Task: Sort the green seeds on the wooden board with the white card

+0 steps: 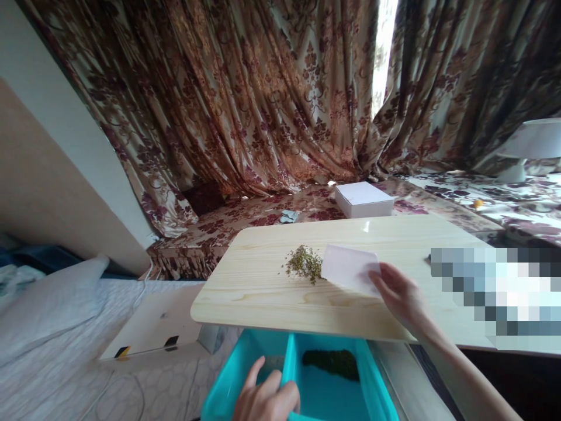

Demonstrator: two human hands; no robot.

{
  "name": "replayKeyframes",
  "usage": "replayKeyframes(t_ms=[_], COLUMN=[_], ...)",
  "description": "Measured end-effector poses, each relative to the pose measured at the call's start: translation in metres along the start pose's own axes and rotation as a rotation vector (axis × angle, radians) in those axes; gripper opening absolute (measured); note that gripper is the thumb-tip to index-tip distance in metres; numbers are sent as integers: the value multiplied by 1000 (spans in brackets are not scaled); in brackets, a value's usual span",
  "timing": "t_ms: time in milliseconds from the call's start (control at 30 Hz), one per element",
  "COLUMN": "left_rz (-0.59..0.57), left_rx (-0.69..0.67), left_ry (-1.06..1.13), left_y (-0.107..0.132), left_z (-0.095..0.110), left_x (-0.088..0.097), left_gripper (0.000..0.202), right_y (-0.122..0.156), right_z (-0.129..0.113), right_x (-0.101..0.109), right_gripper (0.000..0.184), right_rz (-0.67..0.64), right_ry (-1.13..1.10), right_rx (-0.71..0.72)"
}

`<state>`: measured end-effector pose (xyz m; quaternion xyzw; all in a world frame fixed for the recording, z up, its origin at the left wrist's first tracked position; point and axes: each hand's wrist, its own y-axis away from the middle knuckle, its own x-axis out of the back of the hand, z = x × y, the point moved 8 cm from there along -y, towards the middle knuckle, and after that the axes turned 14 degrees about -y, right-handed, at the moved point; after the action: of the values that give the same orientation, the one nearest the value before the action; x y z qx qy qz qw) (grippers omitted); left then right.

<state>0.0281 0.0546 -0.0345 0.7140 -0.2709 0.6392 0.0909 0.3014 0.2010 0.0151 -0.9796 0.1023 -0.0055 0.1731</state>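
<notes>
My right hand (398, 289) pinches the right end of a thin white card (350, 268) over the light wooden table (254, 298). The card's left edge meets a loose heap of small greenish-brown dried bits (305, 263), whose exact kind I cannot tell. My left hand (267, 394) is low in view, fingers bent over the turquoise two-compartment bin (372, 374) beside its divider; its grip is partly hidden. Dark green, crumbly matter (333, 362) lies in the bin's right compartment. The left compartment is partly covered by my left hand.
Behind the table, a white box (363, 199) sits on a flower-patterned ledge (245, 219) below long curtains (263, 99). A pale flat box (158, 321) rests on the bed (52, 362) at left. A blurred-out object (508, 292) occupies the table's right side; a lamp (534, 140) stands beyond.
</notes>
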Motion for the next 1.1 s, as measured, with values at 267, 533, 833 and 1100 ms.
replayKeyframes(t_ms=[267, 533, 833, 1100], left_rz=[-80, -106, -113, -87], left_rx=[22, 29, 7, 18], left_ry=[0, -13, -10, 34], left_y=[-3, -6, -4, -2], left_z=[0, 1, 1, -2], left_x=[6, 11, 9, 6], left_gripper=[11, 11, 9, 16], right_y=[5, 9, 13, 12], right_z=[-9, -6, -11, -5], right_x=[2, 9, 11, 7], right_gripper=[30, 30, 32, 33], right_rz=[-1, 2, 23, 12], right_ry=[-61, -44, -38, -39], right_rx=[-6, -16, -57, -66])
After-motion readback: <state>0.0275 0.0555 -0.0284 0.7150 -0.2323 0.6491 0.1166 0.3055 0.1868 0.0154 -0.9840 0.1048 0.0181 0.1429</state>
